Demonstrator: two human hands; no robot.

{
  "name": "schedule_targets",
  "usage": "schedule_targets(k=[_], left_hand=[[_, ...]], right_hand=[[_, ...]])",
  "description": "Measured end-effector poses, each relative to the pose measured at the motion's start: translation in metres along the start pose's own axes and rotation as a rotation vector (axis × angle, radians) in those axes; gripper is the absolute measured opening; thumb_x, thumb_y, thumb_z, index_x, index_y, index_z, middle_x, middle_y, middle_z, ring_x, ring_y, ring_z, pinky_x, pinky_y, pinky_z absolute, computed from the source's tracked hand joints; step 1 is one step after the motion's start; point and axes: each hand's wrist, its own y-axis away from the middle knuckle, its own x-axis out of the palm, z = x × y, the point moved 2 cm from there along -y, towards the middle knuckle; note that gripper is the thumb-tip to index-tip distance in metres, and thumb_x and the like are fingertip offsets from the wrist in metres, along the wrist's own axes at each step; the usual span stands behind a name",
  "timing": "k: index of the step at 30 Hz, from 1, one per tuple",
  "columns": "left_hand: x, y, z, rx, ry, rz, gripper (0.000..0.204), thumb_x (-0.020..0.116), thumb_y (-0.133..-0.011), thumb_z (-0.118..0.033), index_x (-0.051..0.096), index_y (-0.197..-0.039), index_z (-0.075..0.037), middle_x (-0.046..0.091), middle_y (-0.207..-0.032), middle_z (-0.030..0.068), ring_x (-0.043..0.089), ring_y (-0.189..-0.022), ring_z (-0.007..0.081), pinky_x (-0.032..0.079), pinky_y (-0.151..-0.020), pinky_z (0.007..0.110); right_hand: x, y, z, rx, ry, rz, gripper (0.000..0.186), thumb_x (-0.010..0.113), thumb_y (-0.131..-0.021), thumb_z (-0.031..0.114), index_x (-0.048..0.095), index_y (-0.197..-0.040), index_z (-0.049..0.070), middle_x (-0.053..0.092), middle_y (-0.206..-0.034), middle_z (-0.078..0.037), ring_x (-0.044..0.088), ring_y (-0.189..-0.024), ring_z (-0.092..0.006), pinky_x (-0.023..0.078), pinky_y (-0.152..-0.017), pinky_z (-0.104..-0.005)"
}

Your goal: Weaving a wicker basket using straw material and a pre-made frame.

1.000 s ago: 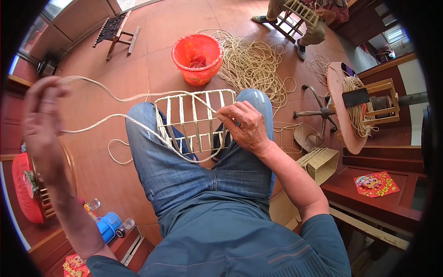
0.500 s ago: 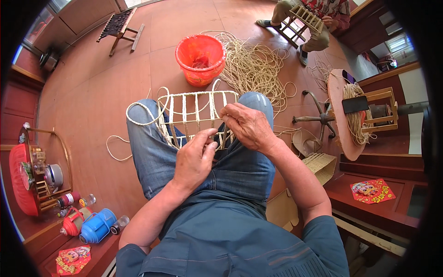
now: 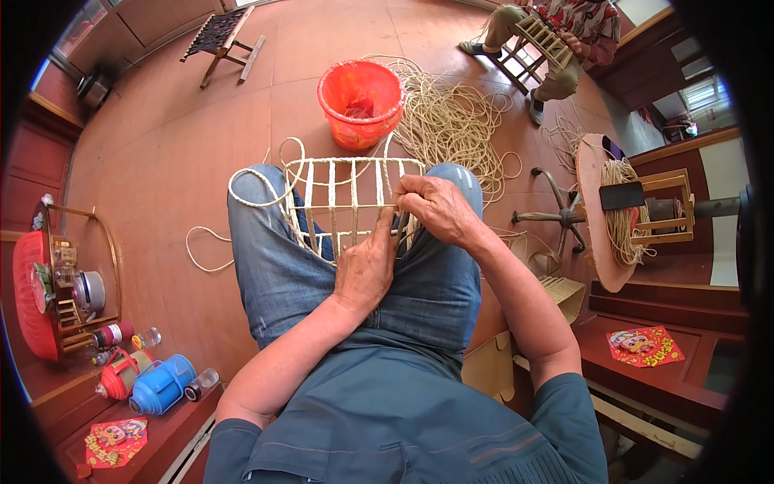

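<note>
A small frame woven with pale cord (image 3: pixel 331 184) lies across my knees, its strands in open rows. At its right side my right hand (image 3: pixel 435 208) is closed, with thumb and forefinger pinching the cord. My left hand (image 3: pixel 367 270) reaches up from below, its forefinger and thumb pressed together against the cord just under the right hand. The left hand's other fingers are partly hidden. A loose loop of cord (image 3: pixel 242 198) hangs off the frame's left side over my left knee.
A red bucket (image 3: pixel 360 133) stands ahead beside a heap of loose cord (image 3: pixel 455 121). Another person (image 3: pixel 576 40) sits far right with a wooden frame. A swivel-base stand (image 3: pixel 556 216) and thermos flasks (image 3: pixel 164 384) flank me; a folding stool (image 3: pixel 222 44) stands far left.
My left hand has moved up and right to the right hand, its forefinger straightening. My right fingers have curled tighter. The whole view has shifted slightly.
</note>
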Motion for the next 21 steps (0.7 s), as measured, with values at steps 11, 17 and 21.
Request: schedule_targets(k=[11,17,21], left_hand=[[0.001,-0.004,-0.005,-0.212,0.398,0.069,0.054,0.070,-0.105,-0.027,0.053,-0.152,-0.007,0.076,-0.085,0.0194,0.076,-0.079,0.0417,0.058,-0.068,0.052],[-0.009,-0.005,-0.011,-0.045,-0.054,0.052,0.026,0.070,-0.105,-0.027,0.061,-0.119,-0.006,0.074,-0.083,0.0186,0.075,-0.075,0.0409,0.056,-0.065,0.053],[-0.035,0.000,-0.020,0.001,0.013,0.014,0.020,0.071,-0.104,-0.025,0.065,-0.102,-0.005,0.070,-0.079,0.0165,0.072,-0.074,0.0391,0.054,-0.066,0.052]], right_hand=[[0.000,-0.001,-0.007,-0.029,-0.137,0.004,0.032,0.052,-0.095,0.025,0.073,-0.100,0.002,0.074,-0.094,-0.018,0.072,-0.090,-0.0370,0.055,-0.081,-0.0453],[0.001,-0.003,-0.013,-0.026,-0.194,-0.001,0.034,0.052,-0.093,0.023,0.074,-0.104,0.000,0.075,-0.094,-0.018,0.072,-0.089,-0.0335,0.056,-0.083,-0.0429],[0.003,0.006,-0.009,-0.034,-0.238,-0.036,0.032,0.056,-0.092,0.020,0.075,-0.108,0.001,0.074,-0.095,-0.017,0.071,-0.087,-0.0314,0.056,-0.083,-0.0420]])
